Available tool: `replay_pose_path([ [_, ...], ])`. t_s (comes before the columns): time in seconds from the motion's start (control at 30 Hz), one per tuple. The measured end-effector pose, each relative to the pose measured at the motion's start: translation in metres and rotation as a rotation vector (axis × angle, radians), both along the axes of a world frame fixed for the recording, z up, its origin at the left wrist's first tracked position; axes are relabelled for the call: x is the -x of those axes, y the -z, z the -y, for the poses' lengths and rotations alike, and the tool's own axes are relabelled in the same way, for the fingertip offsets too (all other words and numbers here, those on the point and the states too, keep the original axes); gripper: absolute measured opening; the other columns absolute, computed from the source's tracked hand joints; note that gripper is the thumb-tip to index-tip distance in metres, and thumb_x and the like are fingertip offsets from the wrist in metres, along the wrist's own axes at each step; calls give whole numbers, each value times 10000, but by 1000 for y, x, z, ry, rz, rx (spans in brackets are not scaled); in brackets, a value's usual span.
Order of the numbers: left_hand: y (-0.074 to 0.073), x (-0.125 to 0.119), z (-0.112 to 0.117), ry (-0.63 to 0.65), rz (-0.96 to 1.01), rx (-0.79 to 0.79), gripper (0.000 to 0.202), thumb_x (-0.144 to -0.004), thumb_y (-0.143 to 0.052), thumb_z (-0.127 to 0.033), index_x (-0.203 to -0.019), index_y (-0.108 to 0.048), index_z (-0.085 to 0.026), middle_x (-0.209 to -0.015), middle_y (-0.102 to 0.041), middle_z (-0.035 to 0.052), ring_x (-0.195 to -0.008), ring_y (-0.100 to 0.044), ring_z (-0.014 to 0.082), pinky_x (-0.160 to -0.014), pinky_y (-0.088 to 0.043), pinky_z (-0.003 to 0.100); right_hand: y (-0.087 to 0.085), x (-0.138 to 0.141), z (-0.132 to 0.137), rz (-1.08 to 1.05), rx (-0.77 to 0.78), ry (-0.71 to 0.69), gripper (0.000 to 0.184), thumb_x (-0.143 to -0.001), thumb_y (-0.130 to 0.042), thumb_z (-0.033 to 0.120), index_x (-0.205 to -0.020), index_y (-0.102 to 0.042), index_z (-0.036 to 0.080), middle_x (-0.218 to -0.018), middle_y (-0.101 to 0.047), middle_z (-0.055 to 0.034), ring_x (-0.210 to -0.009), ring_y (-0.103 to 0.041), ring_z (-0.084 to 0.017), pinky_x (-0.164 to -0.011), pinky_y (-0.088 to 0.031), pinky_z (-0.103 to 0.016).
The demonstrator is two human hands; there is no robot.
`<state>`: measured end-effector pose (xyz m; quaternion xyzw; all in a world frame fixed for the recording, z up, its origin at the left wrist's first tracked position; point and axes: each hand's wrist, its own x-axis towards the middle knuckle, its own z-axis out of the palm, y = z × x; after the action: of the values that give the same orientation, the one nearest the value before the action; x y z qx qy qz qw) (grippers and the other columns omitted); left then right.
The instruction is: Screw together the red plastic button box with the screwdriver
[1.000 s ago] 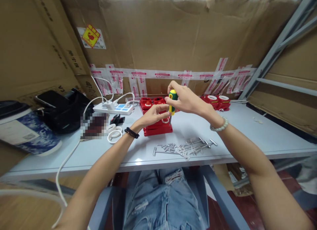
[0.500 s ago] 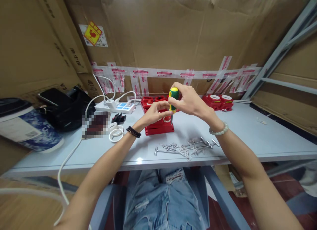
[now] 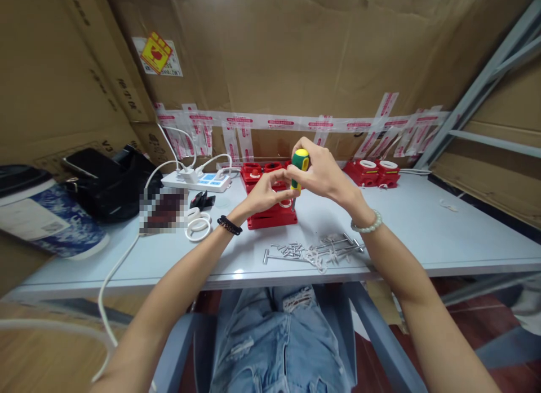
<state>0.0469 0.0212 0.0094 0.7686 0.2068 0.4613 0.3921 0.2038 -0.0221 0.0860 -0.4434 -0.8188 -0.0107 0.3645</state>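
My right hand [image 3: 323, 173] is wrapped round the yellow-and-green handle of a screwdriver [image 3: 298, 166], held upright with its tip down on a red plastic block [image 3: 273, 215] on the table. My left hand [image 3: 264, 191] is pinched at the screwdriver's shaft just above the block; what its fingertips hold is too small to see. A white ring sits on top of the block by the tip. A pile of metal screws and long bolts [image 3: 313, 250] lies in front of the block, near the table's front edge.
More red blocks [image 3: 257, 172] stand behind, and two with white rings [image 3: 374, 172] at the back right. A white power strip [image 3: 196, 181], white rings [image 3: 198, 228], a black bag [image 3: 107, 181] and a blue-and-white tub [image 3: 42, 218] are at left. Cardboard walls surround the grey table [image 3: 443, 235].
The screwdriver and both hands have shifted slightly to the right over the block; my right fingers have changed their grip on the handle. The rest is unchanged.
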Motion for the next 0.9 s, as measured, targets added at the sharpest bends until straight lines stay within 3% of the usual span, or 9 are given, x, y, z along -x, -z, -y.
replay_pose_path([
  [0.1, 0, -1, 1, -87, 15, -21, 407, -629, -804, -348, -934, -635, -139, -926, -675, 53, -886, -616, 183, -843, -478, 307, 3, 2, 2, 12, -42, 36, 206, -796, -514, 403, -779, -436, 213, -613, -479, 31, -549, -348, -117, -560, -286, -278],
  [0.2, -2, 0, 3, 12, -32, 11, 389, -737, -715, -392, -1029, -639, -148, -1030, -673, 72, -976, -607, 205, -886, -466, 327, 6, 1, -3, -29, -57, -4, 267, -811, -519, 428, -708, -394, 216, -598, -449, 36, -540, -329, -106, -540, -272, -272],
  [0.3, -3, 1, 2, 108, -64, 36, 315, -793, -661, -397, -988, -663, -150, -980, -688, 70, -948, -623, 202, -869, -476, 330, 8, -1, -8, -80, -54, -32, 306, -796, -559, 427, -675, -373, 216, -589, -437, 41, -537, -334, -100, -527, -266, -269],
  [0.43, -1, -3, 0, -27, 19, -16, 372, -661, -783, -380, -914, -654, -139, -914, -687, 55, -924, -625, 206, -879, -475, 332, 8, 0, -6, -119, -64, -70, 310, -768, -604, 432, -683, -402, 212, -610, -467, 38, -548, -352, -97, -529, -277, -271],
  [0.53, -1, -4, 2, -96, 34, -25, 454, -630, -803, -379, -970, -628, -136, -998, -674, 70, -985, -606, 221, -896, -468, 337, 7, 1, -3, -125, -67, -117, 277, -767, -610, 408, -705, -434, 205, -636, -487, 33, -566, -370, -97, -542, -290, -272],
  [0.63, -3, -1, 4, 18, 3, 24, 407, -740, -712, -412, -1039, -621, -150, -1066, -663, 84, -1026, -605, 225, -901, -473, 351, 7, -2, -5, -131, -85, -113, 246, -777, -597, 370, -698, -437, 202, -648, -483, 27, -582, -378, -101, -560, -302, -277],
  [0.73, -3, 1, 3, 96, -40, 53, 367, -769, -681, -423, -1014, -640, -153, -985, -683, 81, -937, -635, 209, -859, -493, 351, 8, -5, -8, -148, -92, -97, 225, -770, -597, 347, -692, -446, 201, -658, -483, 22, -598, -384, -108, -578, -316, -282],
  [0.9, 1, -2, -1, -103, 7, -45, 371, -647, -795, -370, -896, -626, -153, -895, -669, 41, -865, -619, 173, -843, -482, 317, 9, -3, -3, -166, -76, -135, 153, -765, -590, 302, -727, -483, 199, -685, -508, 19, -619, -401, -115, -595, -332, -287],
])
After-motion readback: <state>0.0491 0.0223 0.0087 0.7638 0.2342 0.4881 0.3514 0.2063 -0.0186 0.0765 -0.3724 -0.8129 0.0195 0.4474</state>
